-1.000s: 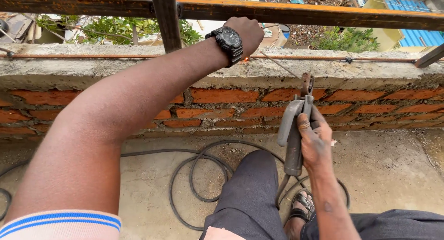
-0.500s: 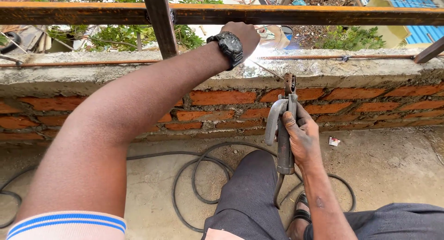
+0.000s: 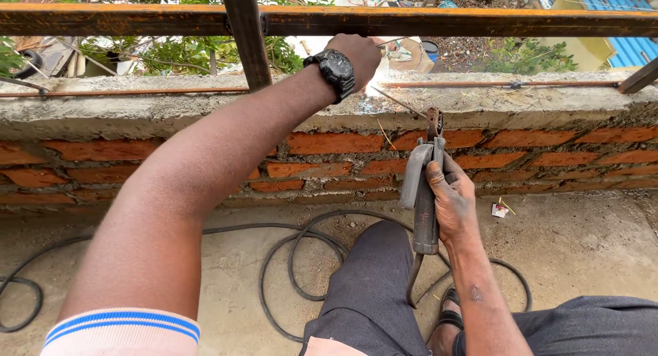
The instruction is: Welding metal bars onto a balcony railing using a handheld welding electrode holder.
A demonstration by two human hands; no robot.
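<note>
My right hand (image 3: 452, 202) grips a grey welding electrode holder (image 3: 421, 191), held upright in front of the brick wall. Its thin electrode rod (image 3: 397, 101) slants up and left to a bright white arc (image 3: 373, 89) on the concrete wall top. My left hand (image 3: 356, 54), with a black wristwatch (image 3: 334, 71), is raised as a closed fist just above the arc, between it and the camera. What the left fingers hold, if anything, is hidden. A thin rusty rod (image 3: 507, 84) lies along the wall top beside the arc.
A rusty steel rail (image 3: 445, 20) runs across the top, with an upright post (image 3: 245, 37) left of the hand. Below is a red brick wall (image 3: 548, 157) with a concrete cap. A black cable (image 3: 288, 260) loops on the concrete floor by my knee.
My right hand has brought the holder up and left, and the electrode tip now touches the wall top with a bright arc. The left fist stays above it.
</note>
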